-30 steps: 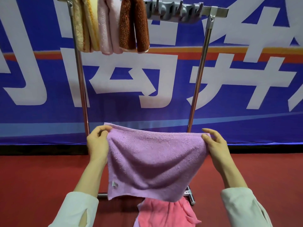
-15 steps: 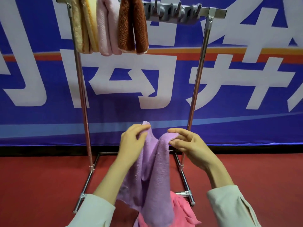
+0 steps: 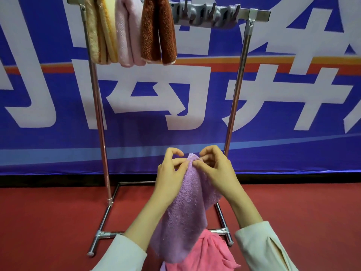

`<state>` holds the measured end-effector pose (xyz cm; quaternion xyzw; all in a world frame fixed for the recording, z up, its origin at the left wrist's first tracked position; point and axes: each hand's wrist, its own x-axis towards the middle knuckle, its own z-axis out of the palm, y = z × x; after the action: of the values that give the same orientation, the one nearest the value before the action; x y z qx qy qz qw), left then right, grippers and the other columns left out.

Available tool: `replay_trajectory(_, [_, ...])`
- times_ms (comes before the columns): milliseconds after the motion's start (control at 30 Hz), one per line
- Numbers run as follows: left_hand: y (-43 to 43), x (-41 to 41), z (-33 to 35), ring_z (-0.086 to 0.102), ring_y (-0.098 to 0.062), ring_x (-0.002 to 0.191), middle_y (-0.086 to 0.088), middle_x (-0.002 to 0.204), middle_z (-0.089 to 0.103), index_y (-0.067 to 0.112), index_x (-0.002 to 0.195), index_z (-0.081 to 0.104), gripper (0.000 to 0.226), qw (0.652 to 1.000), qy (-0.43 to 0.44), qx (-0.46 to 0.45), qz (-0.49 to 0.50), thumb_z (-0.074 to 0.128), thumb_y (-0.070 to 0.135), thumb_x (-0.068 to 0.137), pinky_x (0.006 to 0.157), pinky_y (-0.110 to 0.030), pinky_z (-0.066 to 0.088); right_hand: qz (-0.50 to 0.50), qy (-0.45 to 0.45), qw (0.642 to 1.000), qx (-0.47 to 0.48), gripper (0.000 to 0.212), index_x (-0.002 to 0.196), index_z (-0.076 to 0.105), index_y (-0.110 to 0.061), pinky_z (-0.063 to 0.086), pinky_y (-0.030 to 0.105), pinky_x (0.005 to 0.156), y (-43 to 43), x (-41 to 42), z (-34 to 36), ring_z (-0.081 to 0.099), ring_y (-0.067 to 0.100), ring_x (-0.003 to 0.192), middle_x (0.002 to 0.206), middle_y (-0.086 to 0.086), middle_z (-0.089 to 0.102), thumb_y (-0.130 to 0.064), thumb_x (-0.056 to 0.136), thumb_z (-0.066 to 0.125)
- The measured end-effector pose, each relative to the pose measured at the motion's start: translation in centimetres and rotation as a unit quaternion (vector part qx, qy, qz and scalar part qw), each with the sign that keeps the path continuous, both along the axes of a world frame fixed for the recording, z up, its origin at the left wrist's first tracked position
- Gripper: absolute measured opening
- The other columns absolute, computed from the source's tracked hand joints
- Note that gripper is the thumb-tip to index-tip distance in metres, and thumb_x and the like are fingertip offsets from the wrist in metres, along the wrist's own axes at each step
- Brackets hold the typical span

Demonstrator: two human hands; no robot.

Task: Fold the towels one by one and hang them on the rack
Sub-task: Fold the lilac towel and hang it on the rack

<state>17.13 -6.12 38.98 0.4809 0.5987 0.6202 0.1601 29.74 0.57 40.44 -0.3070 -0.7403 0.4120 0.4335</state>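
Head view is showing my left hand (image 3: 172,178) and my right hand (image 3: 216,171) meeting, thumbs and forefingers pinching the two upper corners of the lilac terry towel (image 3: 187,222) together so its edges are lining up for a half fold. The towel is hanging doubled between my wrists, in front of a crumpled pink towel (image 3: 207,253) that, I judge, is waiting its turn. Just beyond, the chrome tube rack (image 3: 99,124) is standing on the red floor (image 3: 48,222). A folded tan-yellow towel (image 3: 101,30), a pale pink towel (image 3: 127,32) and a rust-brown towel (image 3: 158,30) are hanging packed at the bar's left end, probably leaving room beside the brown one, where a grey hook strip (image 3: 205,12) is sitting.
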Motion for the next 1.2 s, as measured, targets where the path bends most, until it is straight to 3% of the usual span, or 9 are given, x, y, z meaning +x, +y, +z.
replay_trajectory(300, [0.0, -0.5, -0.4, 0.067, -0.025, 0.083, 0.002, 0.088, 0.075, 0.025, 0.099, 0.049, 0.03, 0.996, -0.029, 0.006, -0.081, 0.069, 0.031, 0.078, 0.076, -0.034, 0.05, -0.015, 0.026, 0.998, -0.062, 0.036, 0.094, 0.053, -0.015, 0.05, 0.031, 0.077, 0.5, 0.5, 0.1, 0.064, 0.011, 0.075, 0.068, -0.007, 0.068, -0.019, 0.074, 0.082])
replay_trajectory(400, [-0.1, -0.4, -0.4, 0.066, -0.009, 0.078, 0.005, 0.086, 0.074, 0.023, 0.098, 0.048, 0.037, 0.996, -0.021, 0.006, -0.084, 0.077, 0.013, 0.078, 0.074, -0.015, 0.048, -0.011, 0.031, 0.997, -0.065, 0.035, 0.092, 0.055, -0.011, 0.047, 0.027, 0.072, 0.6, 0.6, 0.0, 0.062, 0.01, 0.071, 0.066, -0.004, 0.067, -0.019, 0.073, 0.083])
replay_trajectory(500, [0.0, -0.6, -0.2, 0.064, -0.006, 0.076, 0.013, 0.079, 0.073, 0.024, 0.095, 0.047, 0.031, 0.997, -0.008, 0.009, -0.072, 0.073, 0.011, 0.082, 0.075, -0.016, 0.046, 0.016, 0.025, 0.998, -0.055, 0.026, 0.087, 0.058, -0.011, 0.043, 0.015, 0.064, 0.7, 0.5, -0.2, 0.058, 0.005, 0.065, 0.062, -0.008, 0.063, -0.021, 0.078, 0.08])
replay_trajectory(600, [0.0, -1.2, 0.2, 0.064, -0.008, 0.08, 0.011, 0.081, 0.072, 0.023, 0.094, 0.048, 0.027, 0.997, -0.033, 0.036, -0.065, 0.067, 0.006, 0.086, 0.077, -0.017, 0.046, 0.043, -0.033, 0.998, -0.031, 0.018, 0.084, 0.061, -0.016, 0.04, 0.012, 0.061, 0.8, 0.6, -0.6, 0.052, 0.001, 0.062, 0.062, -0.011, 0.061, -0.025, 0.081, 0.077])
replay_trajectory(833, [-0.4, -4.0, 0.7, 0.06, -0.013, 0.088, 0.009, 0.088, 0.067, 0.025, 0.094, 0.05, 0.019, 0.993, -0.075, 0.088, -0.029, 0.063, 0.011, 0.09, 0.088, -0.037, 0.045, 0.076, -0.255, 0.962, 0.066, 0.024, 0.079, 0.066, -0.011, 0.042, 0.034, 0.063, 1.4, 1.3, -1.8, 0.044, 0.007, 0.067, 0.074, 0.012, 0.062, -0.034, 0.084, 0.07])
replay_trajectory(967, [-0.5, -4.9, 0.4, 0.058, -0.01, 0.086, 0.013, 0.084, 0.066, 0.024, 0.093, 0.05, 0.021, 0.992, -0.082, 0.095, -0.025, 0.061, 0.007, 0.091, 0.086, -0.032, 0.042, 0.055, -0.376, 0.917, 0.122, 0.041, 0.065, 0.044, -0.007, 0.027, 0.032, 0.059, 1.3, 1.3, -1.4, 0.032, 0.017, 0.068, 0.063, 0.004, 0.04, -0.033, 0.088, 0.066])
replay_trajectory(1033, [-0.6, -5.3, 0.3, 0.058, -0.012, 0.088, 0.008, 0.086, 0.066, 0.024, 0.093, 0.05, 0.02, 0.992, -0.082, 0.092, -0.021, 0.062, 0.008, 0.091, 0.086, -0.033, 0.042, 0.016, -0.445, 0.878, 0.178, 0.041, 0.063, 0.036, -0.018, 0.032, 0.032, 0.07, 1.2, 1.3, -1.3, 0.04, 0.021, 0.083, 0.07, 0.0, 0.048, -0.036, 0.091, 0.061])
replay_trajectory(1100, [-0.6, -5.9, 0.0, 0.058, -0.013, 0.088, 0.005, 0.087, 0.067, 0.025, 0.092, 0.051, 0.019, 0.992, -0.09, 0.086, -0.009, 0.063, 0.01, 0.09, 0.087, -0.034, 0.043, -0.028, -0.463, 0.861, 0.21, 0.029, 0.072, 0.044, -0.022, 0.036, 0.036, 0.083, 1.2, 1.6, -1.2, 0.045, 0.023, 0.101, 0.088, 0.001, 0.06, -0.038, 0.091, 0.058])
replay_trajectory(1200, [-0.6, -6.5, -0.5, 0.057, -0.015, 0.086, 0.002, 0.088, 0.068, 0.026, 0.091, 0.049, 0.021, 0.99, -0.117, 0.08, 0.008, 0.063, 0.009, 0.09, 0.084, -0.035, 0.043, -0.062, -0.388, 0.897, 0.204, 0.023, 0.09, 0.061, -0.014, 0.039, 0.036, 0.089, 2.1, 2.1, -1.6, 0.045, 0.024, 0.105, 0.094, 0.0, 0.053, -0.037, 0.088, 0.065])
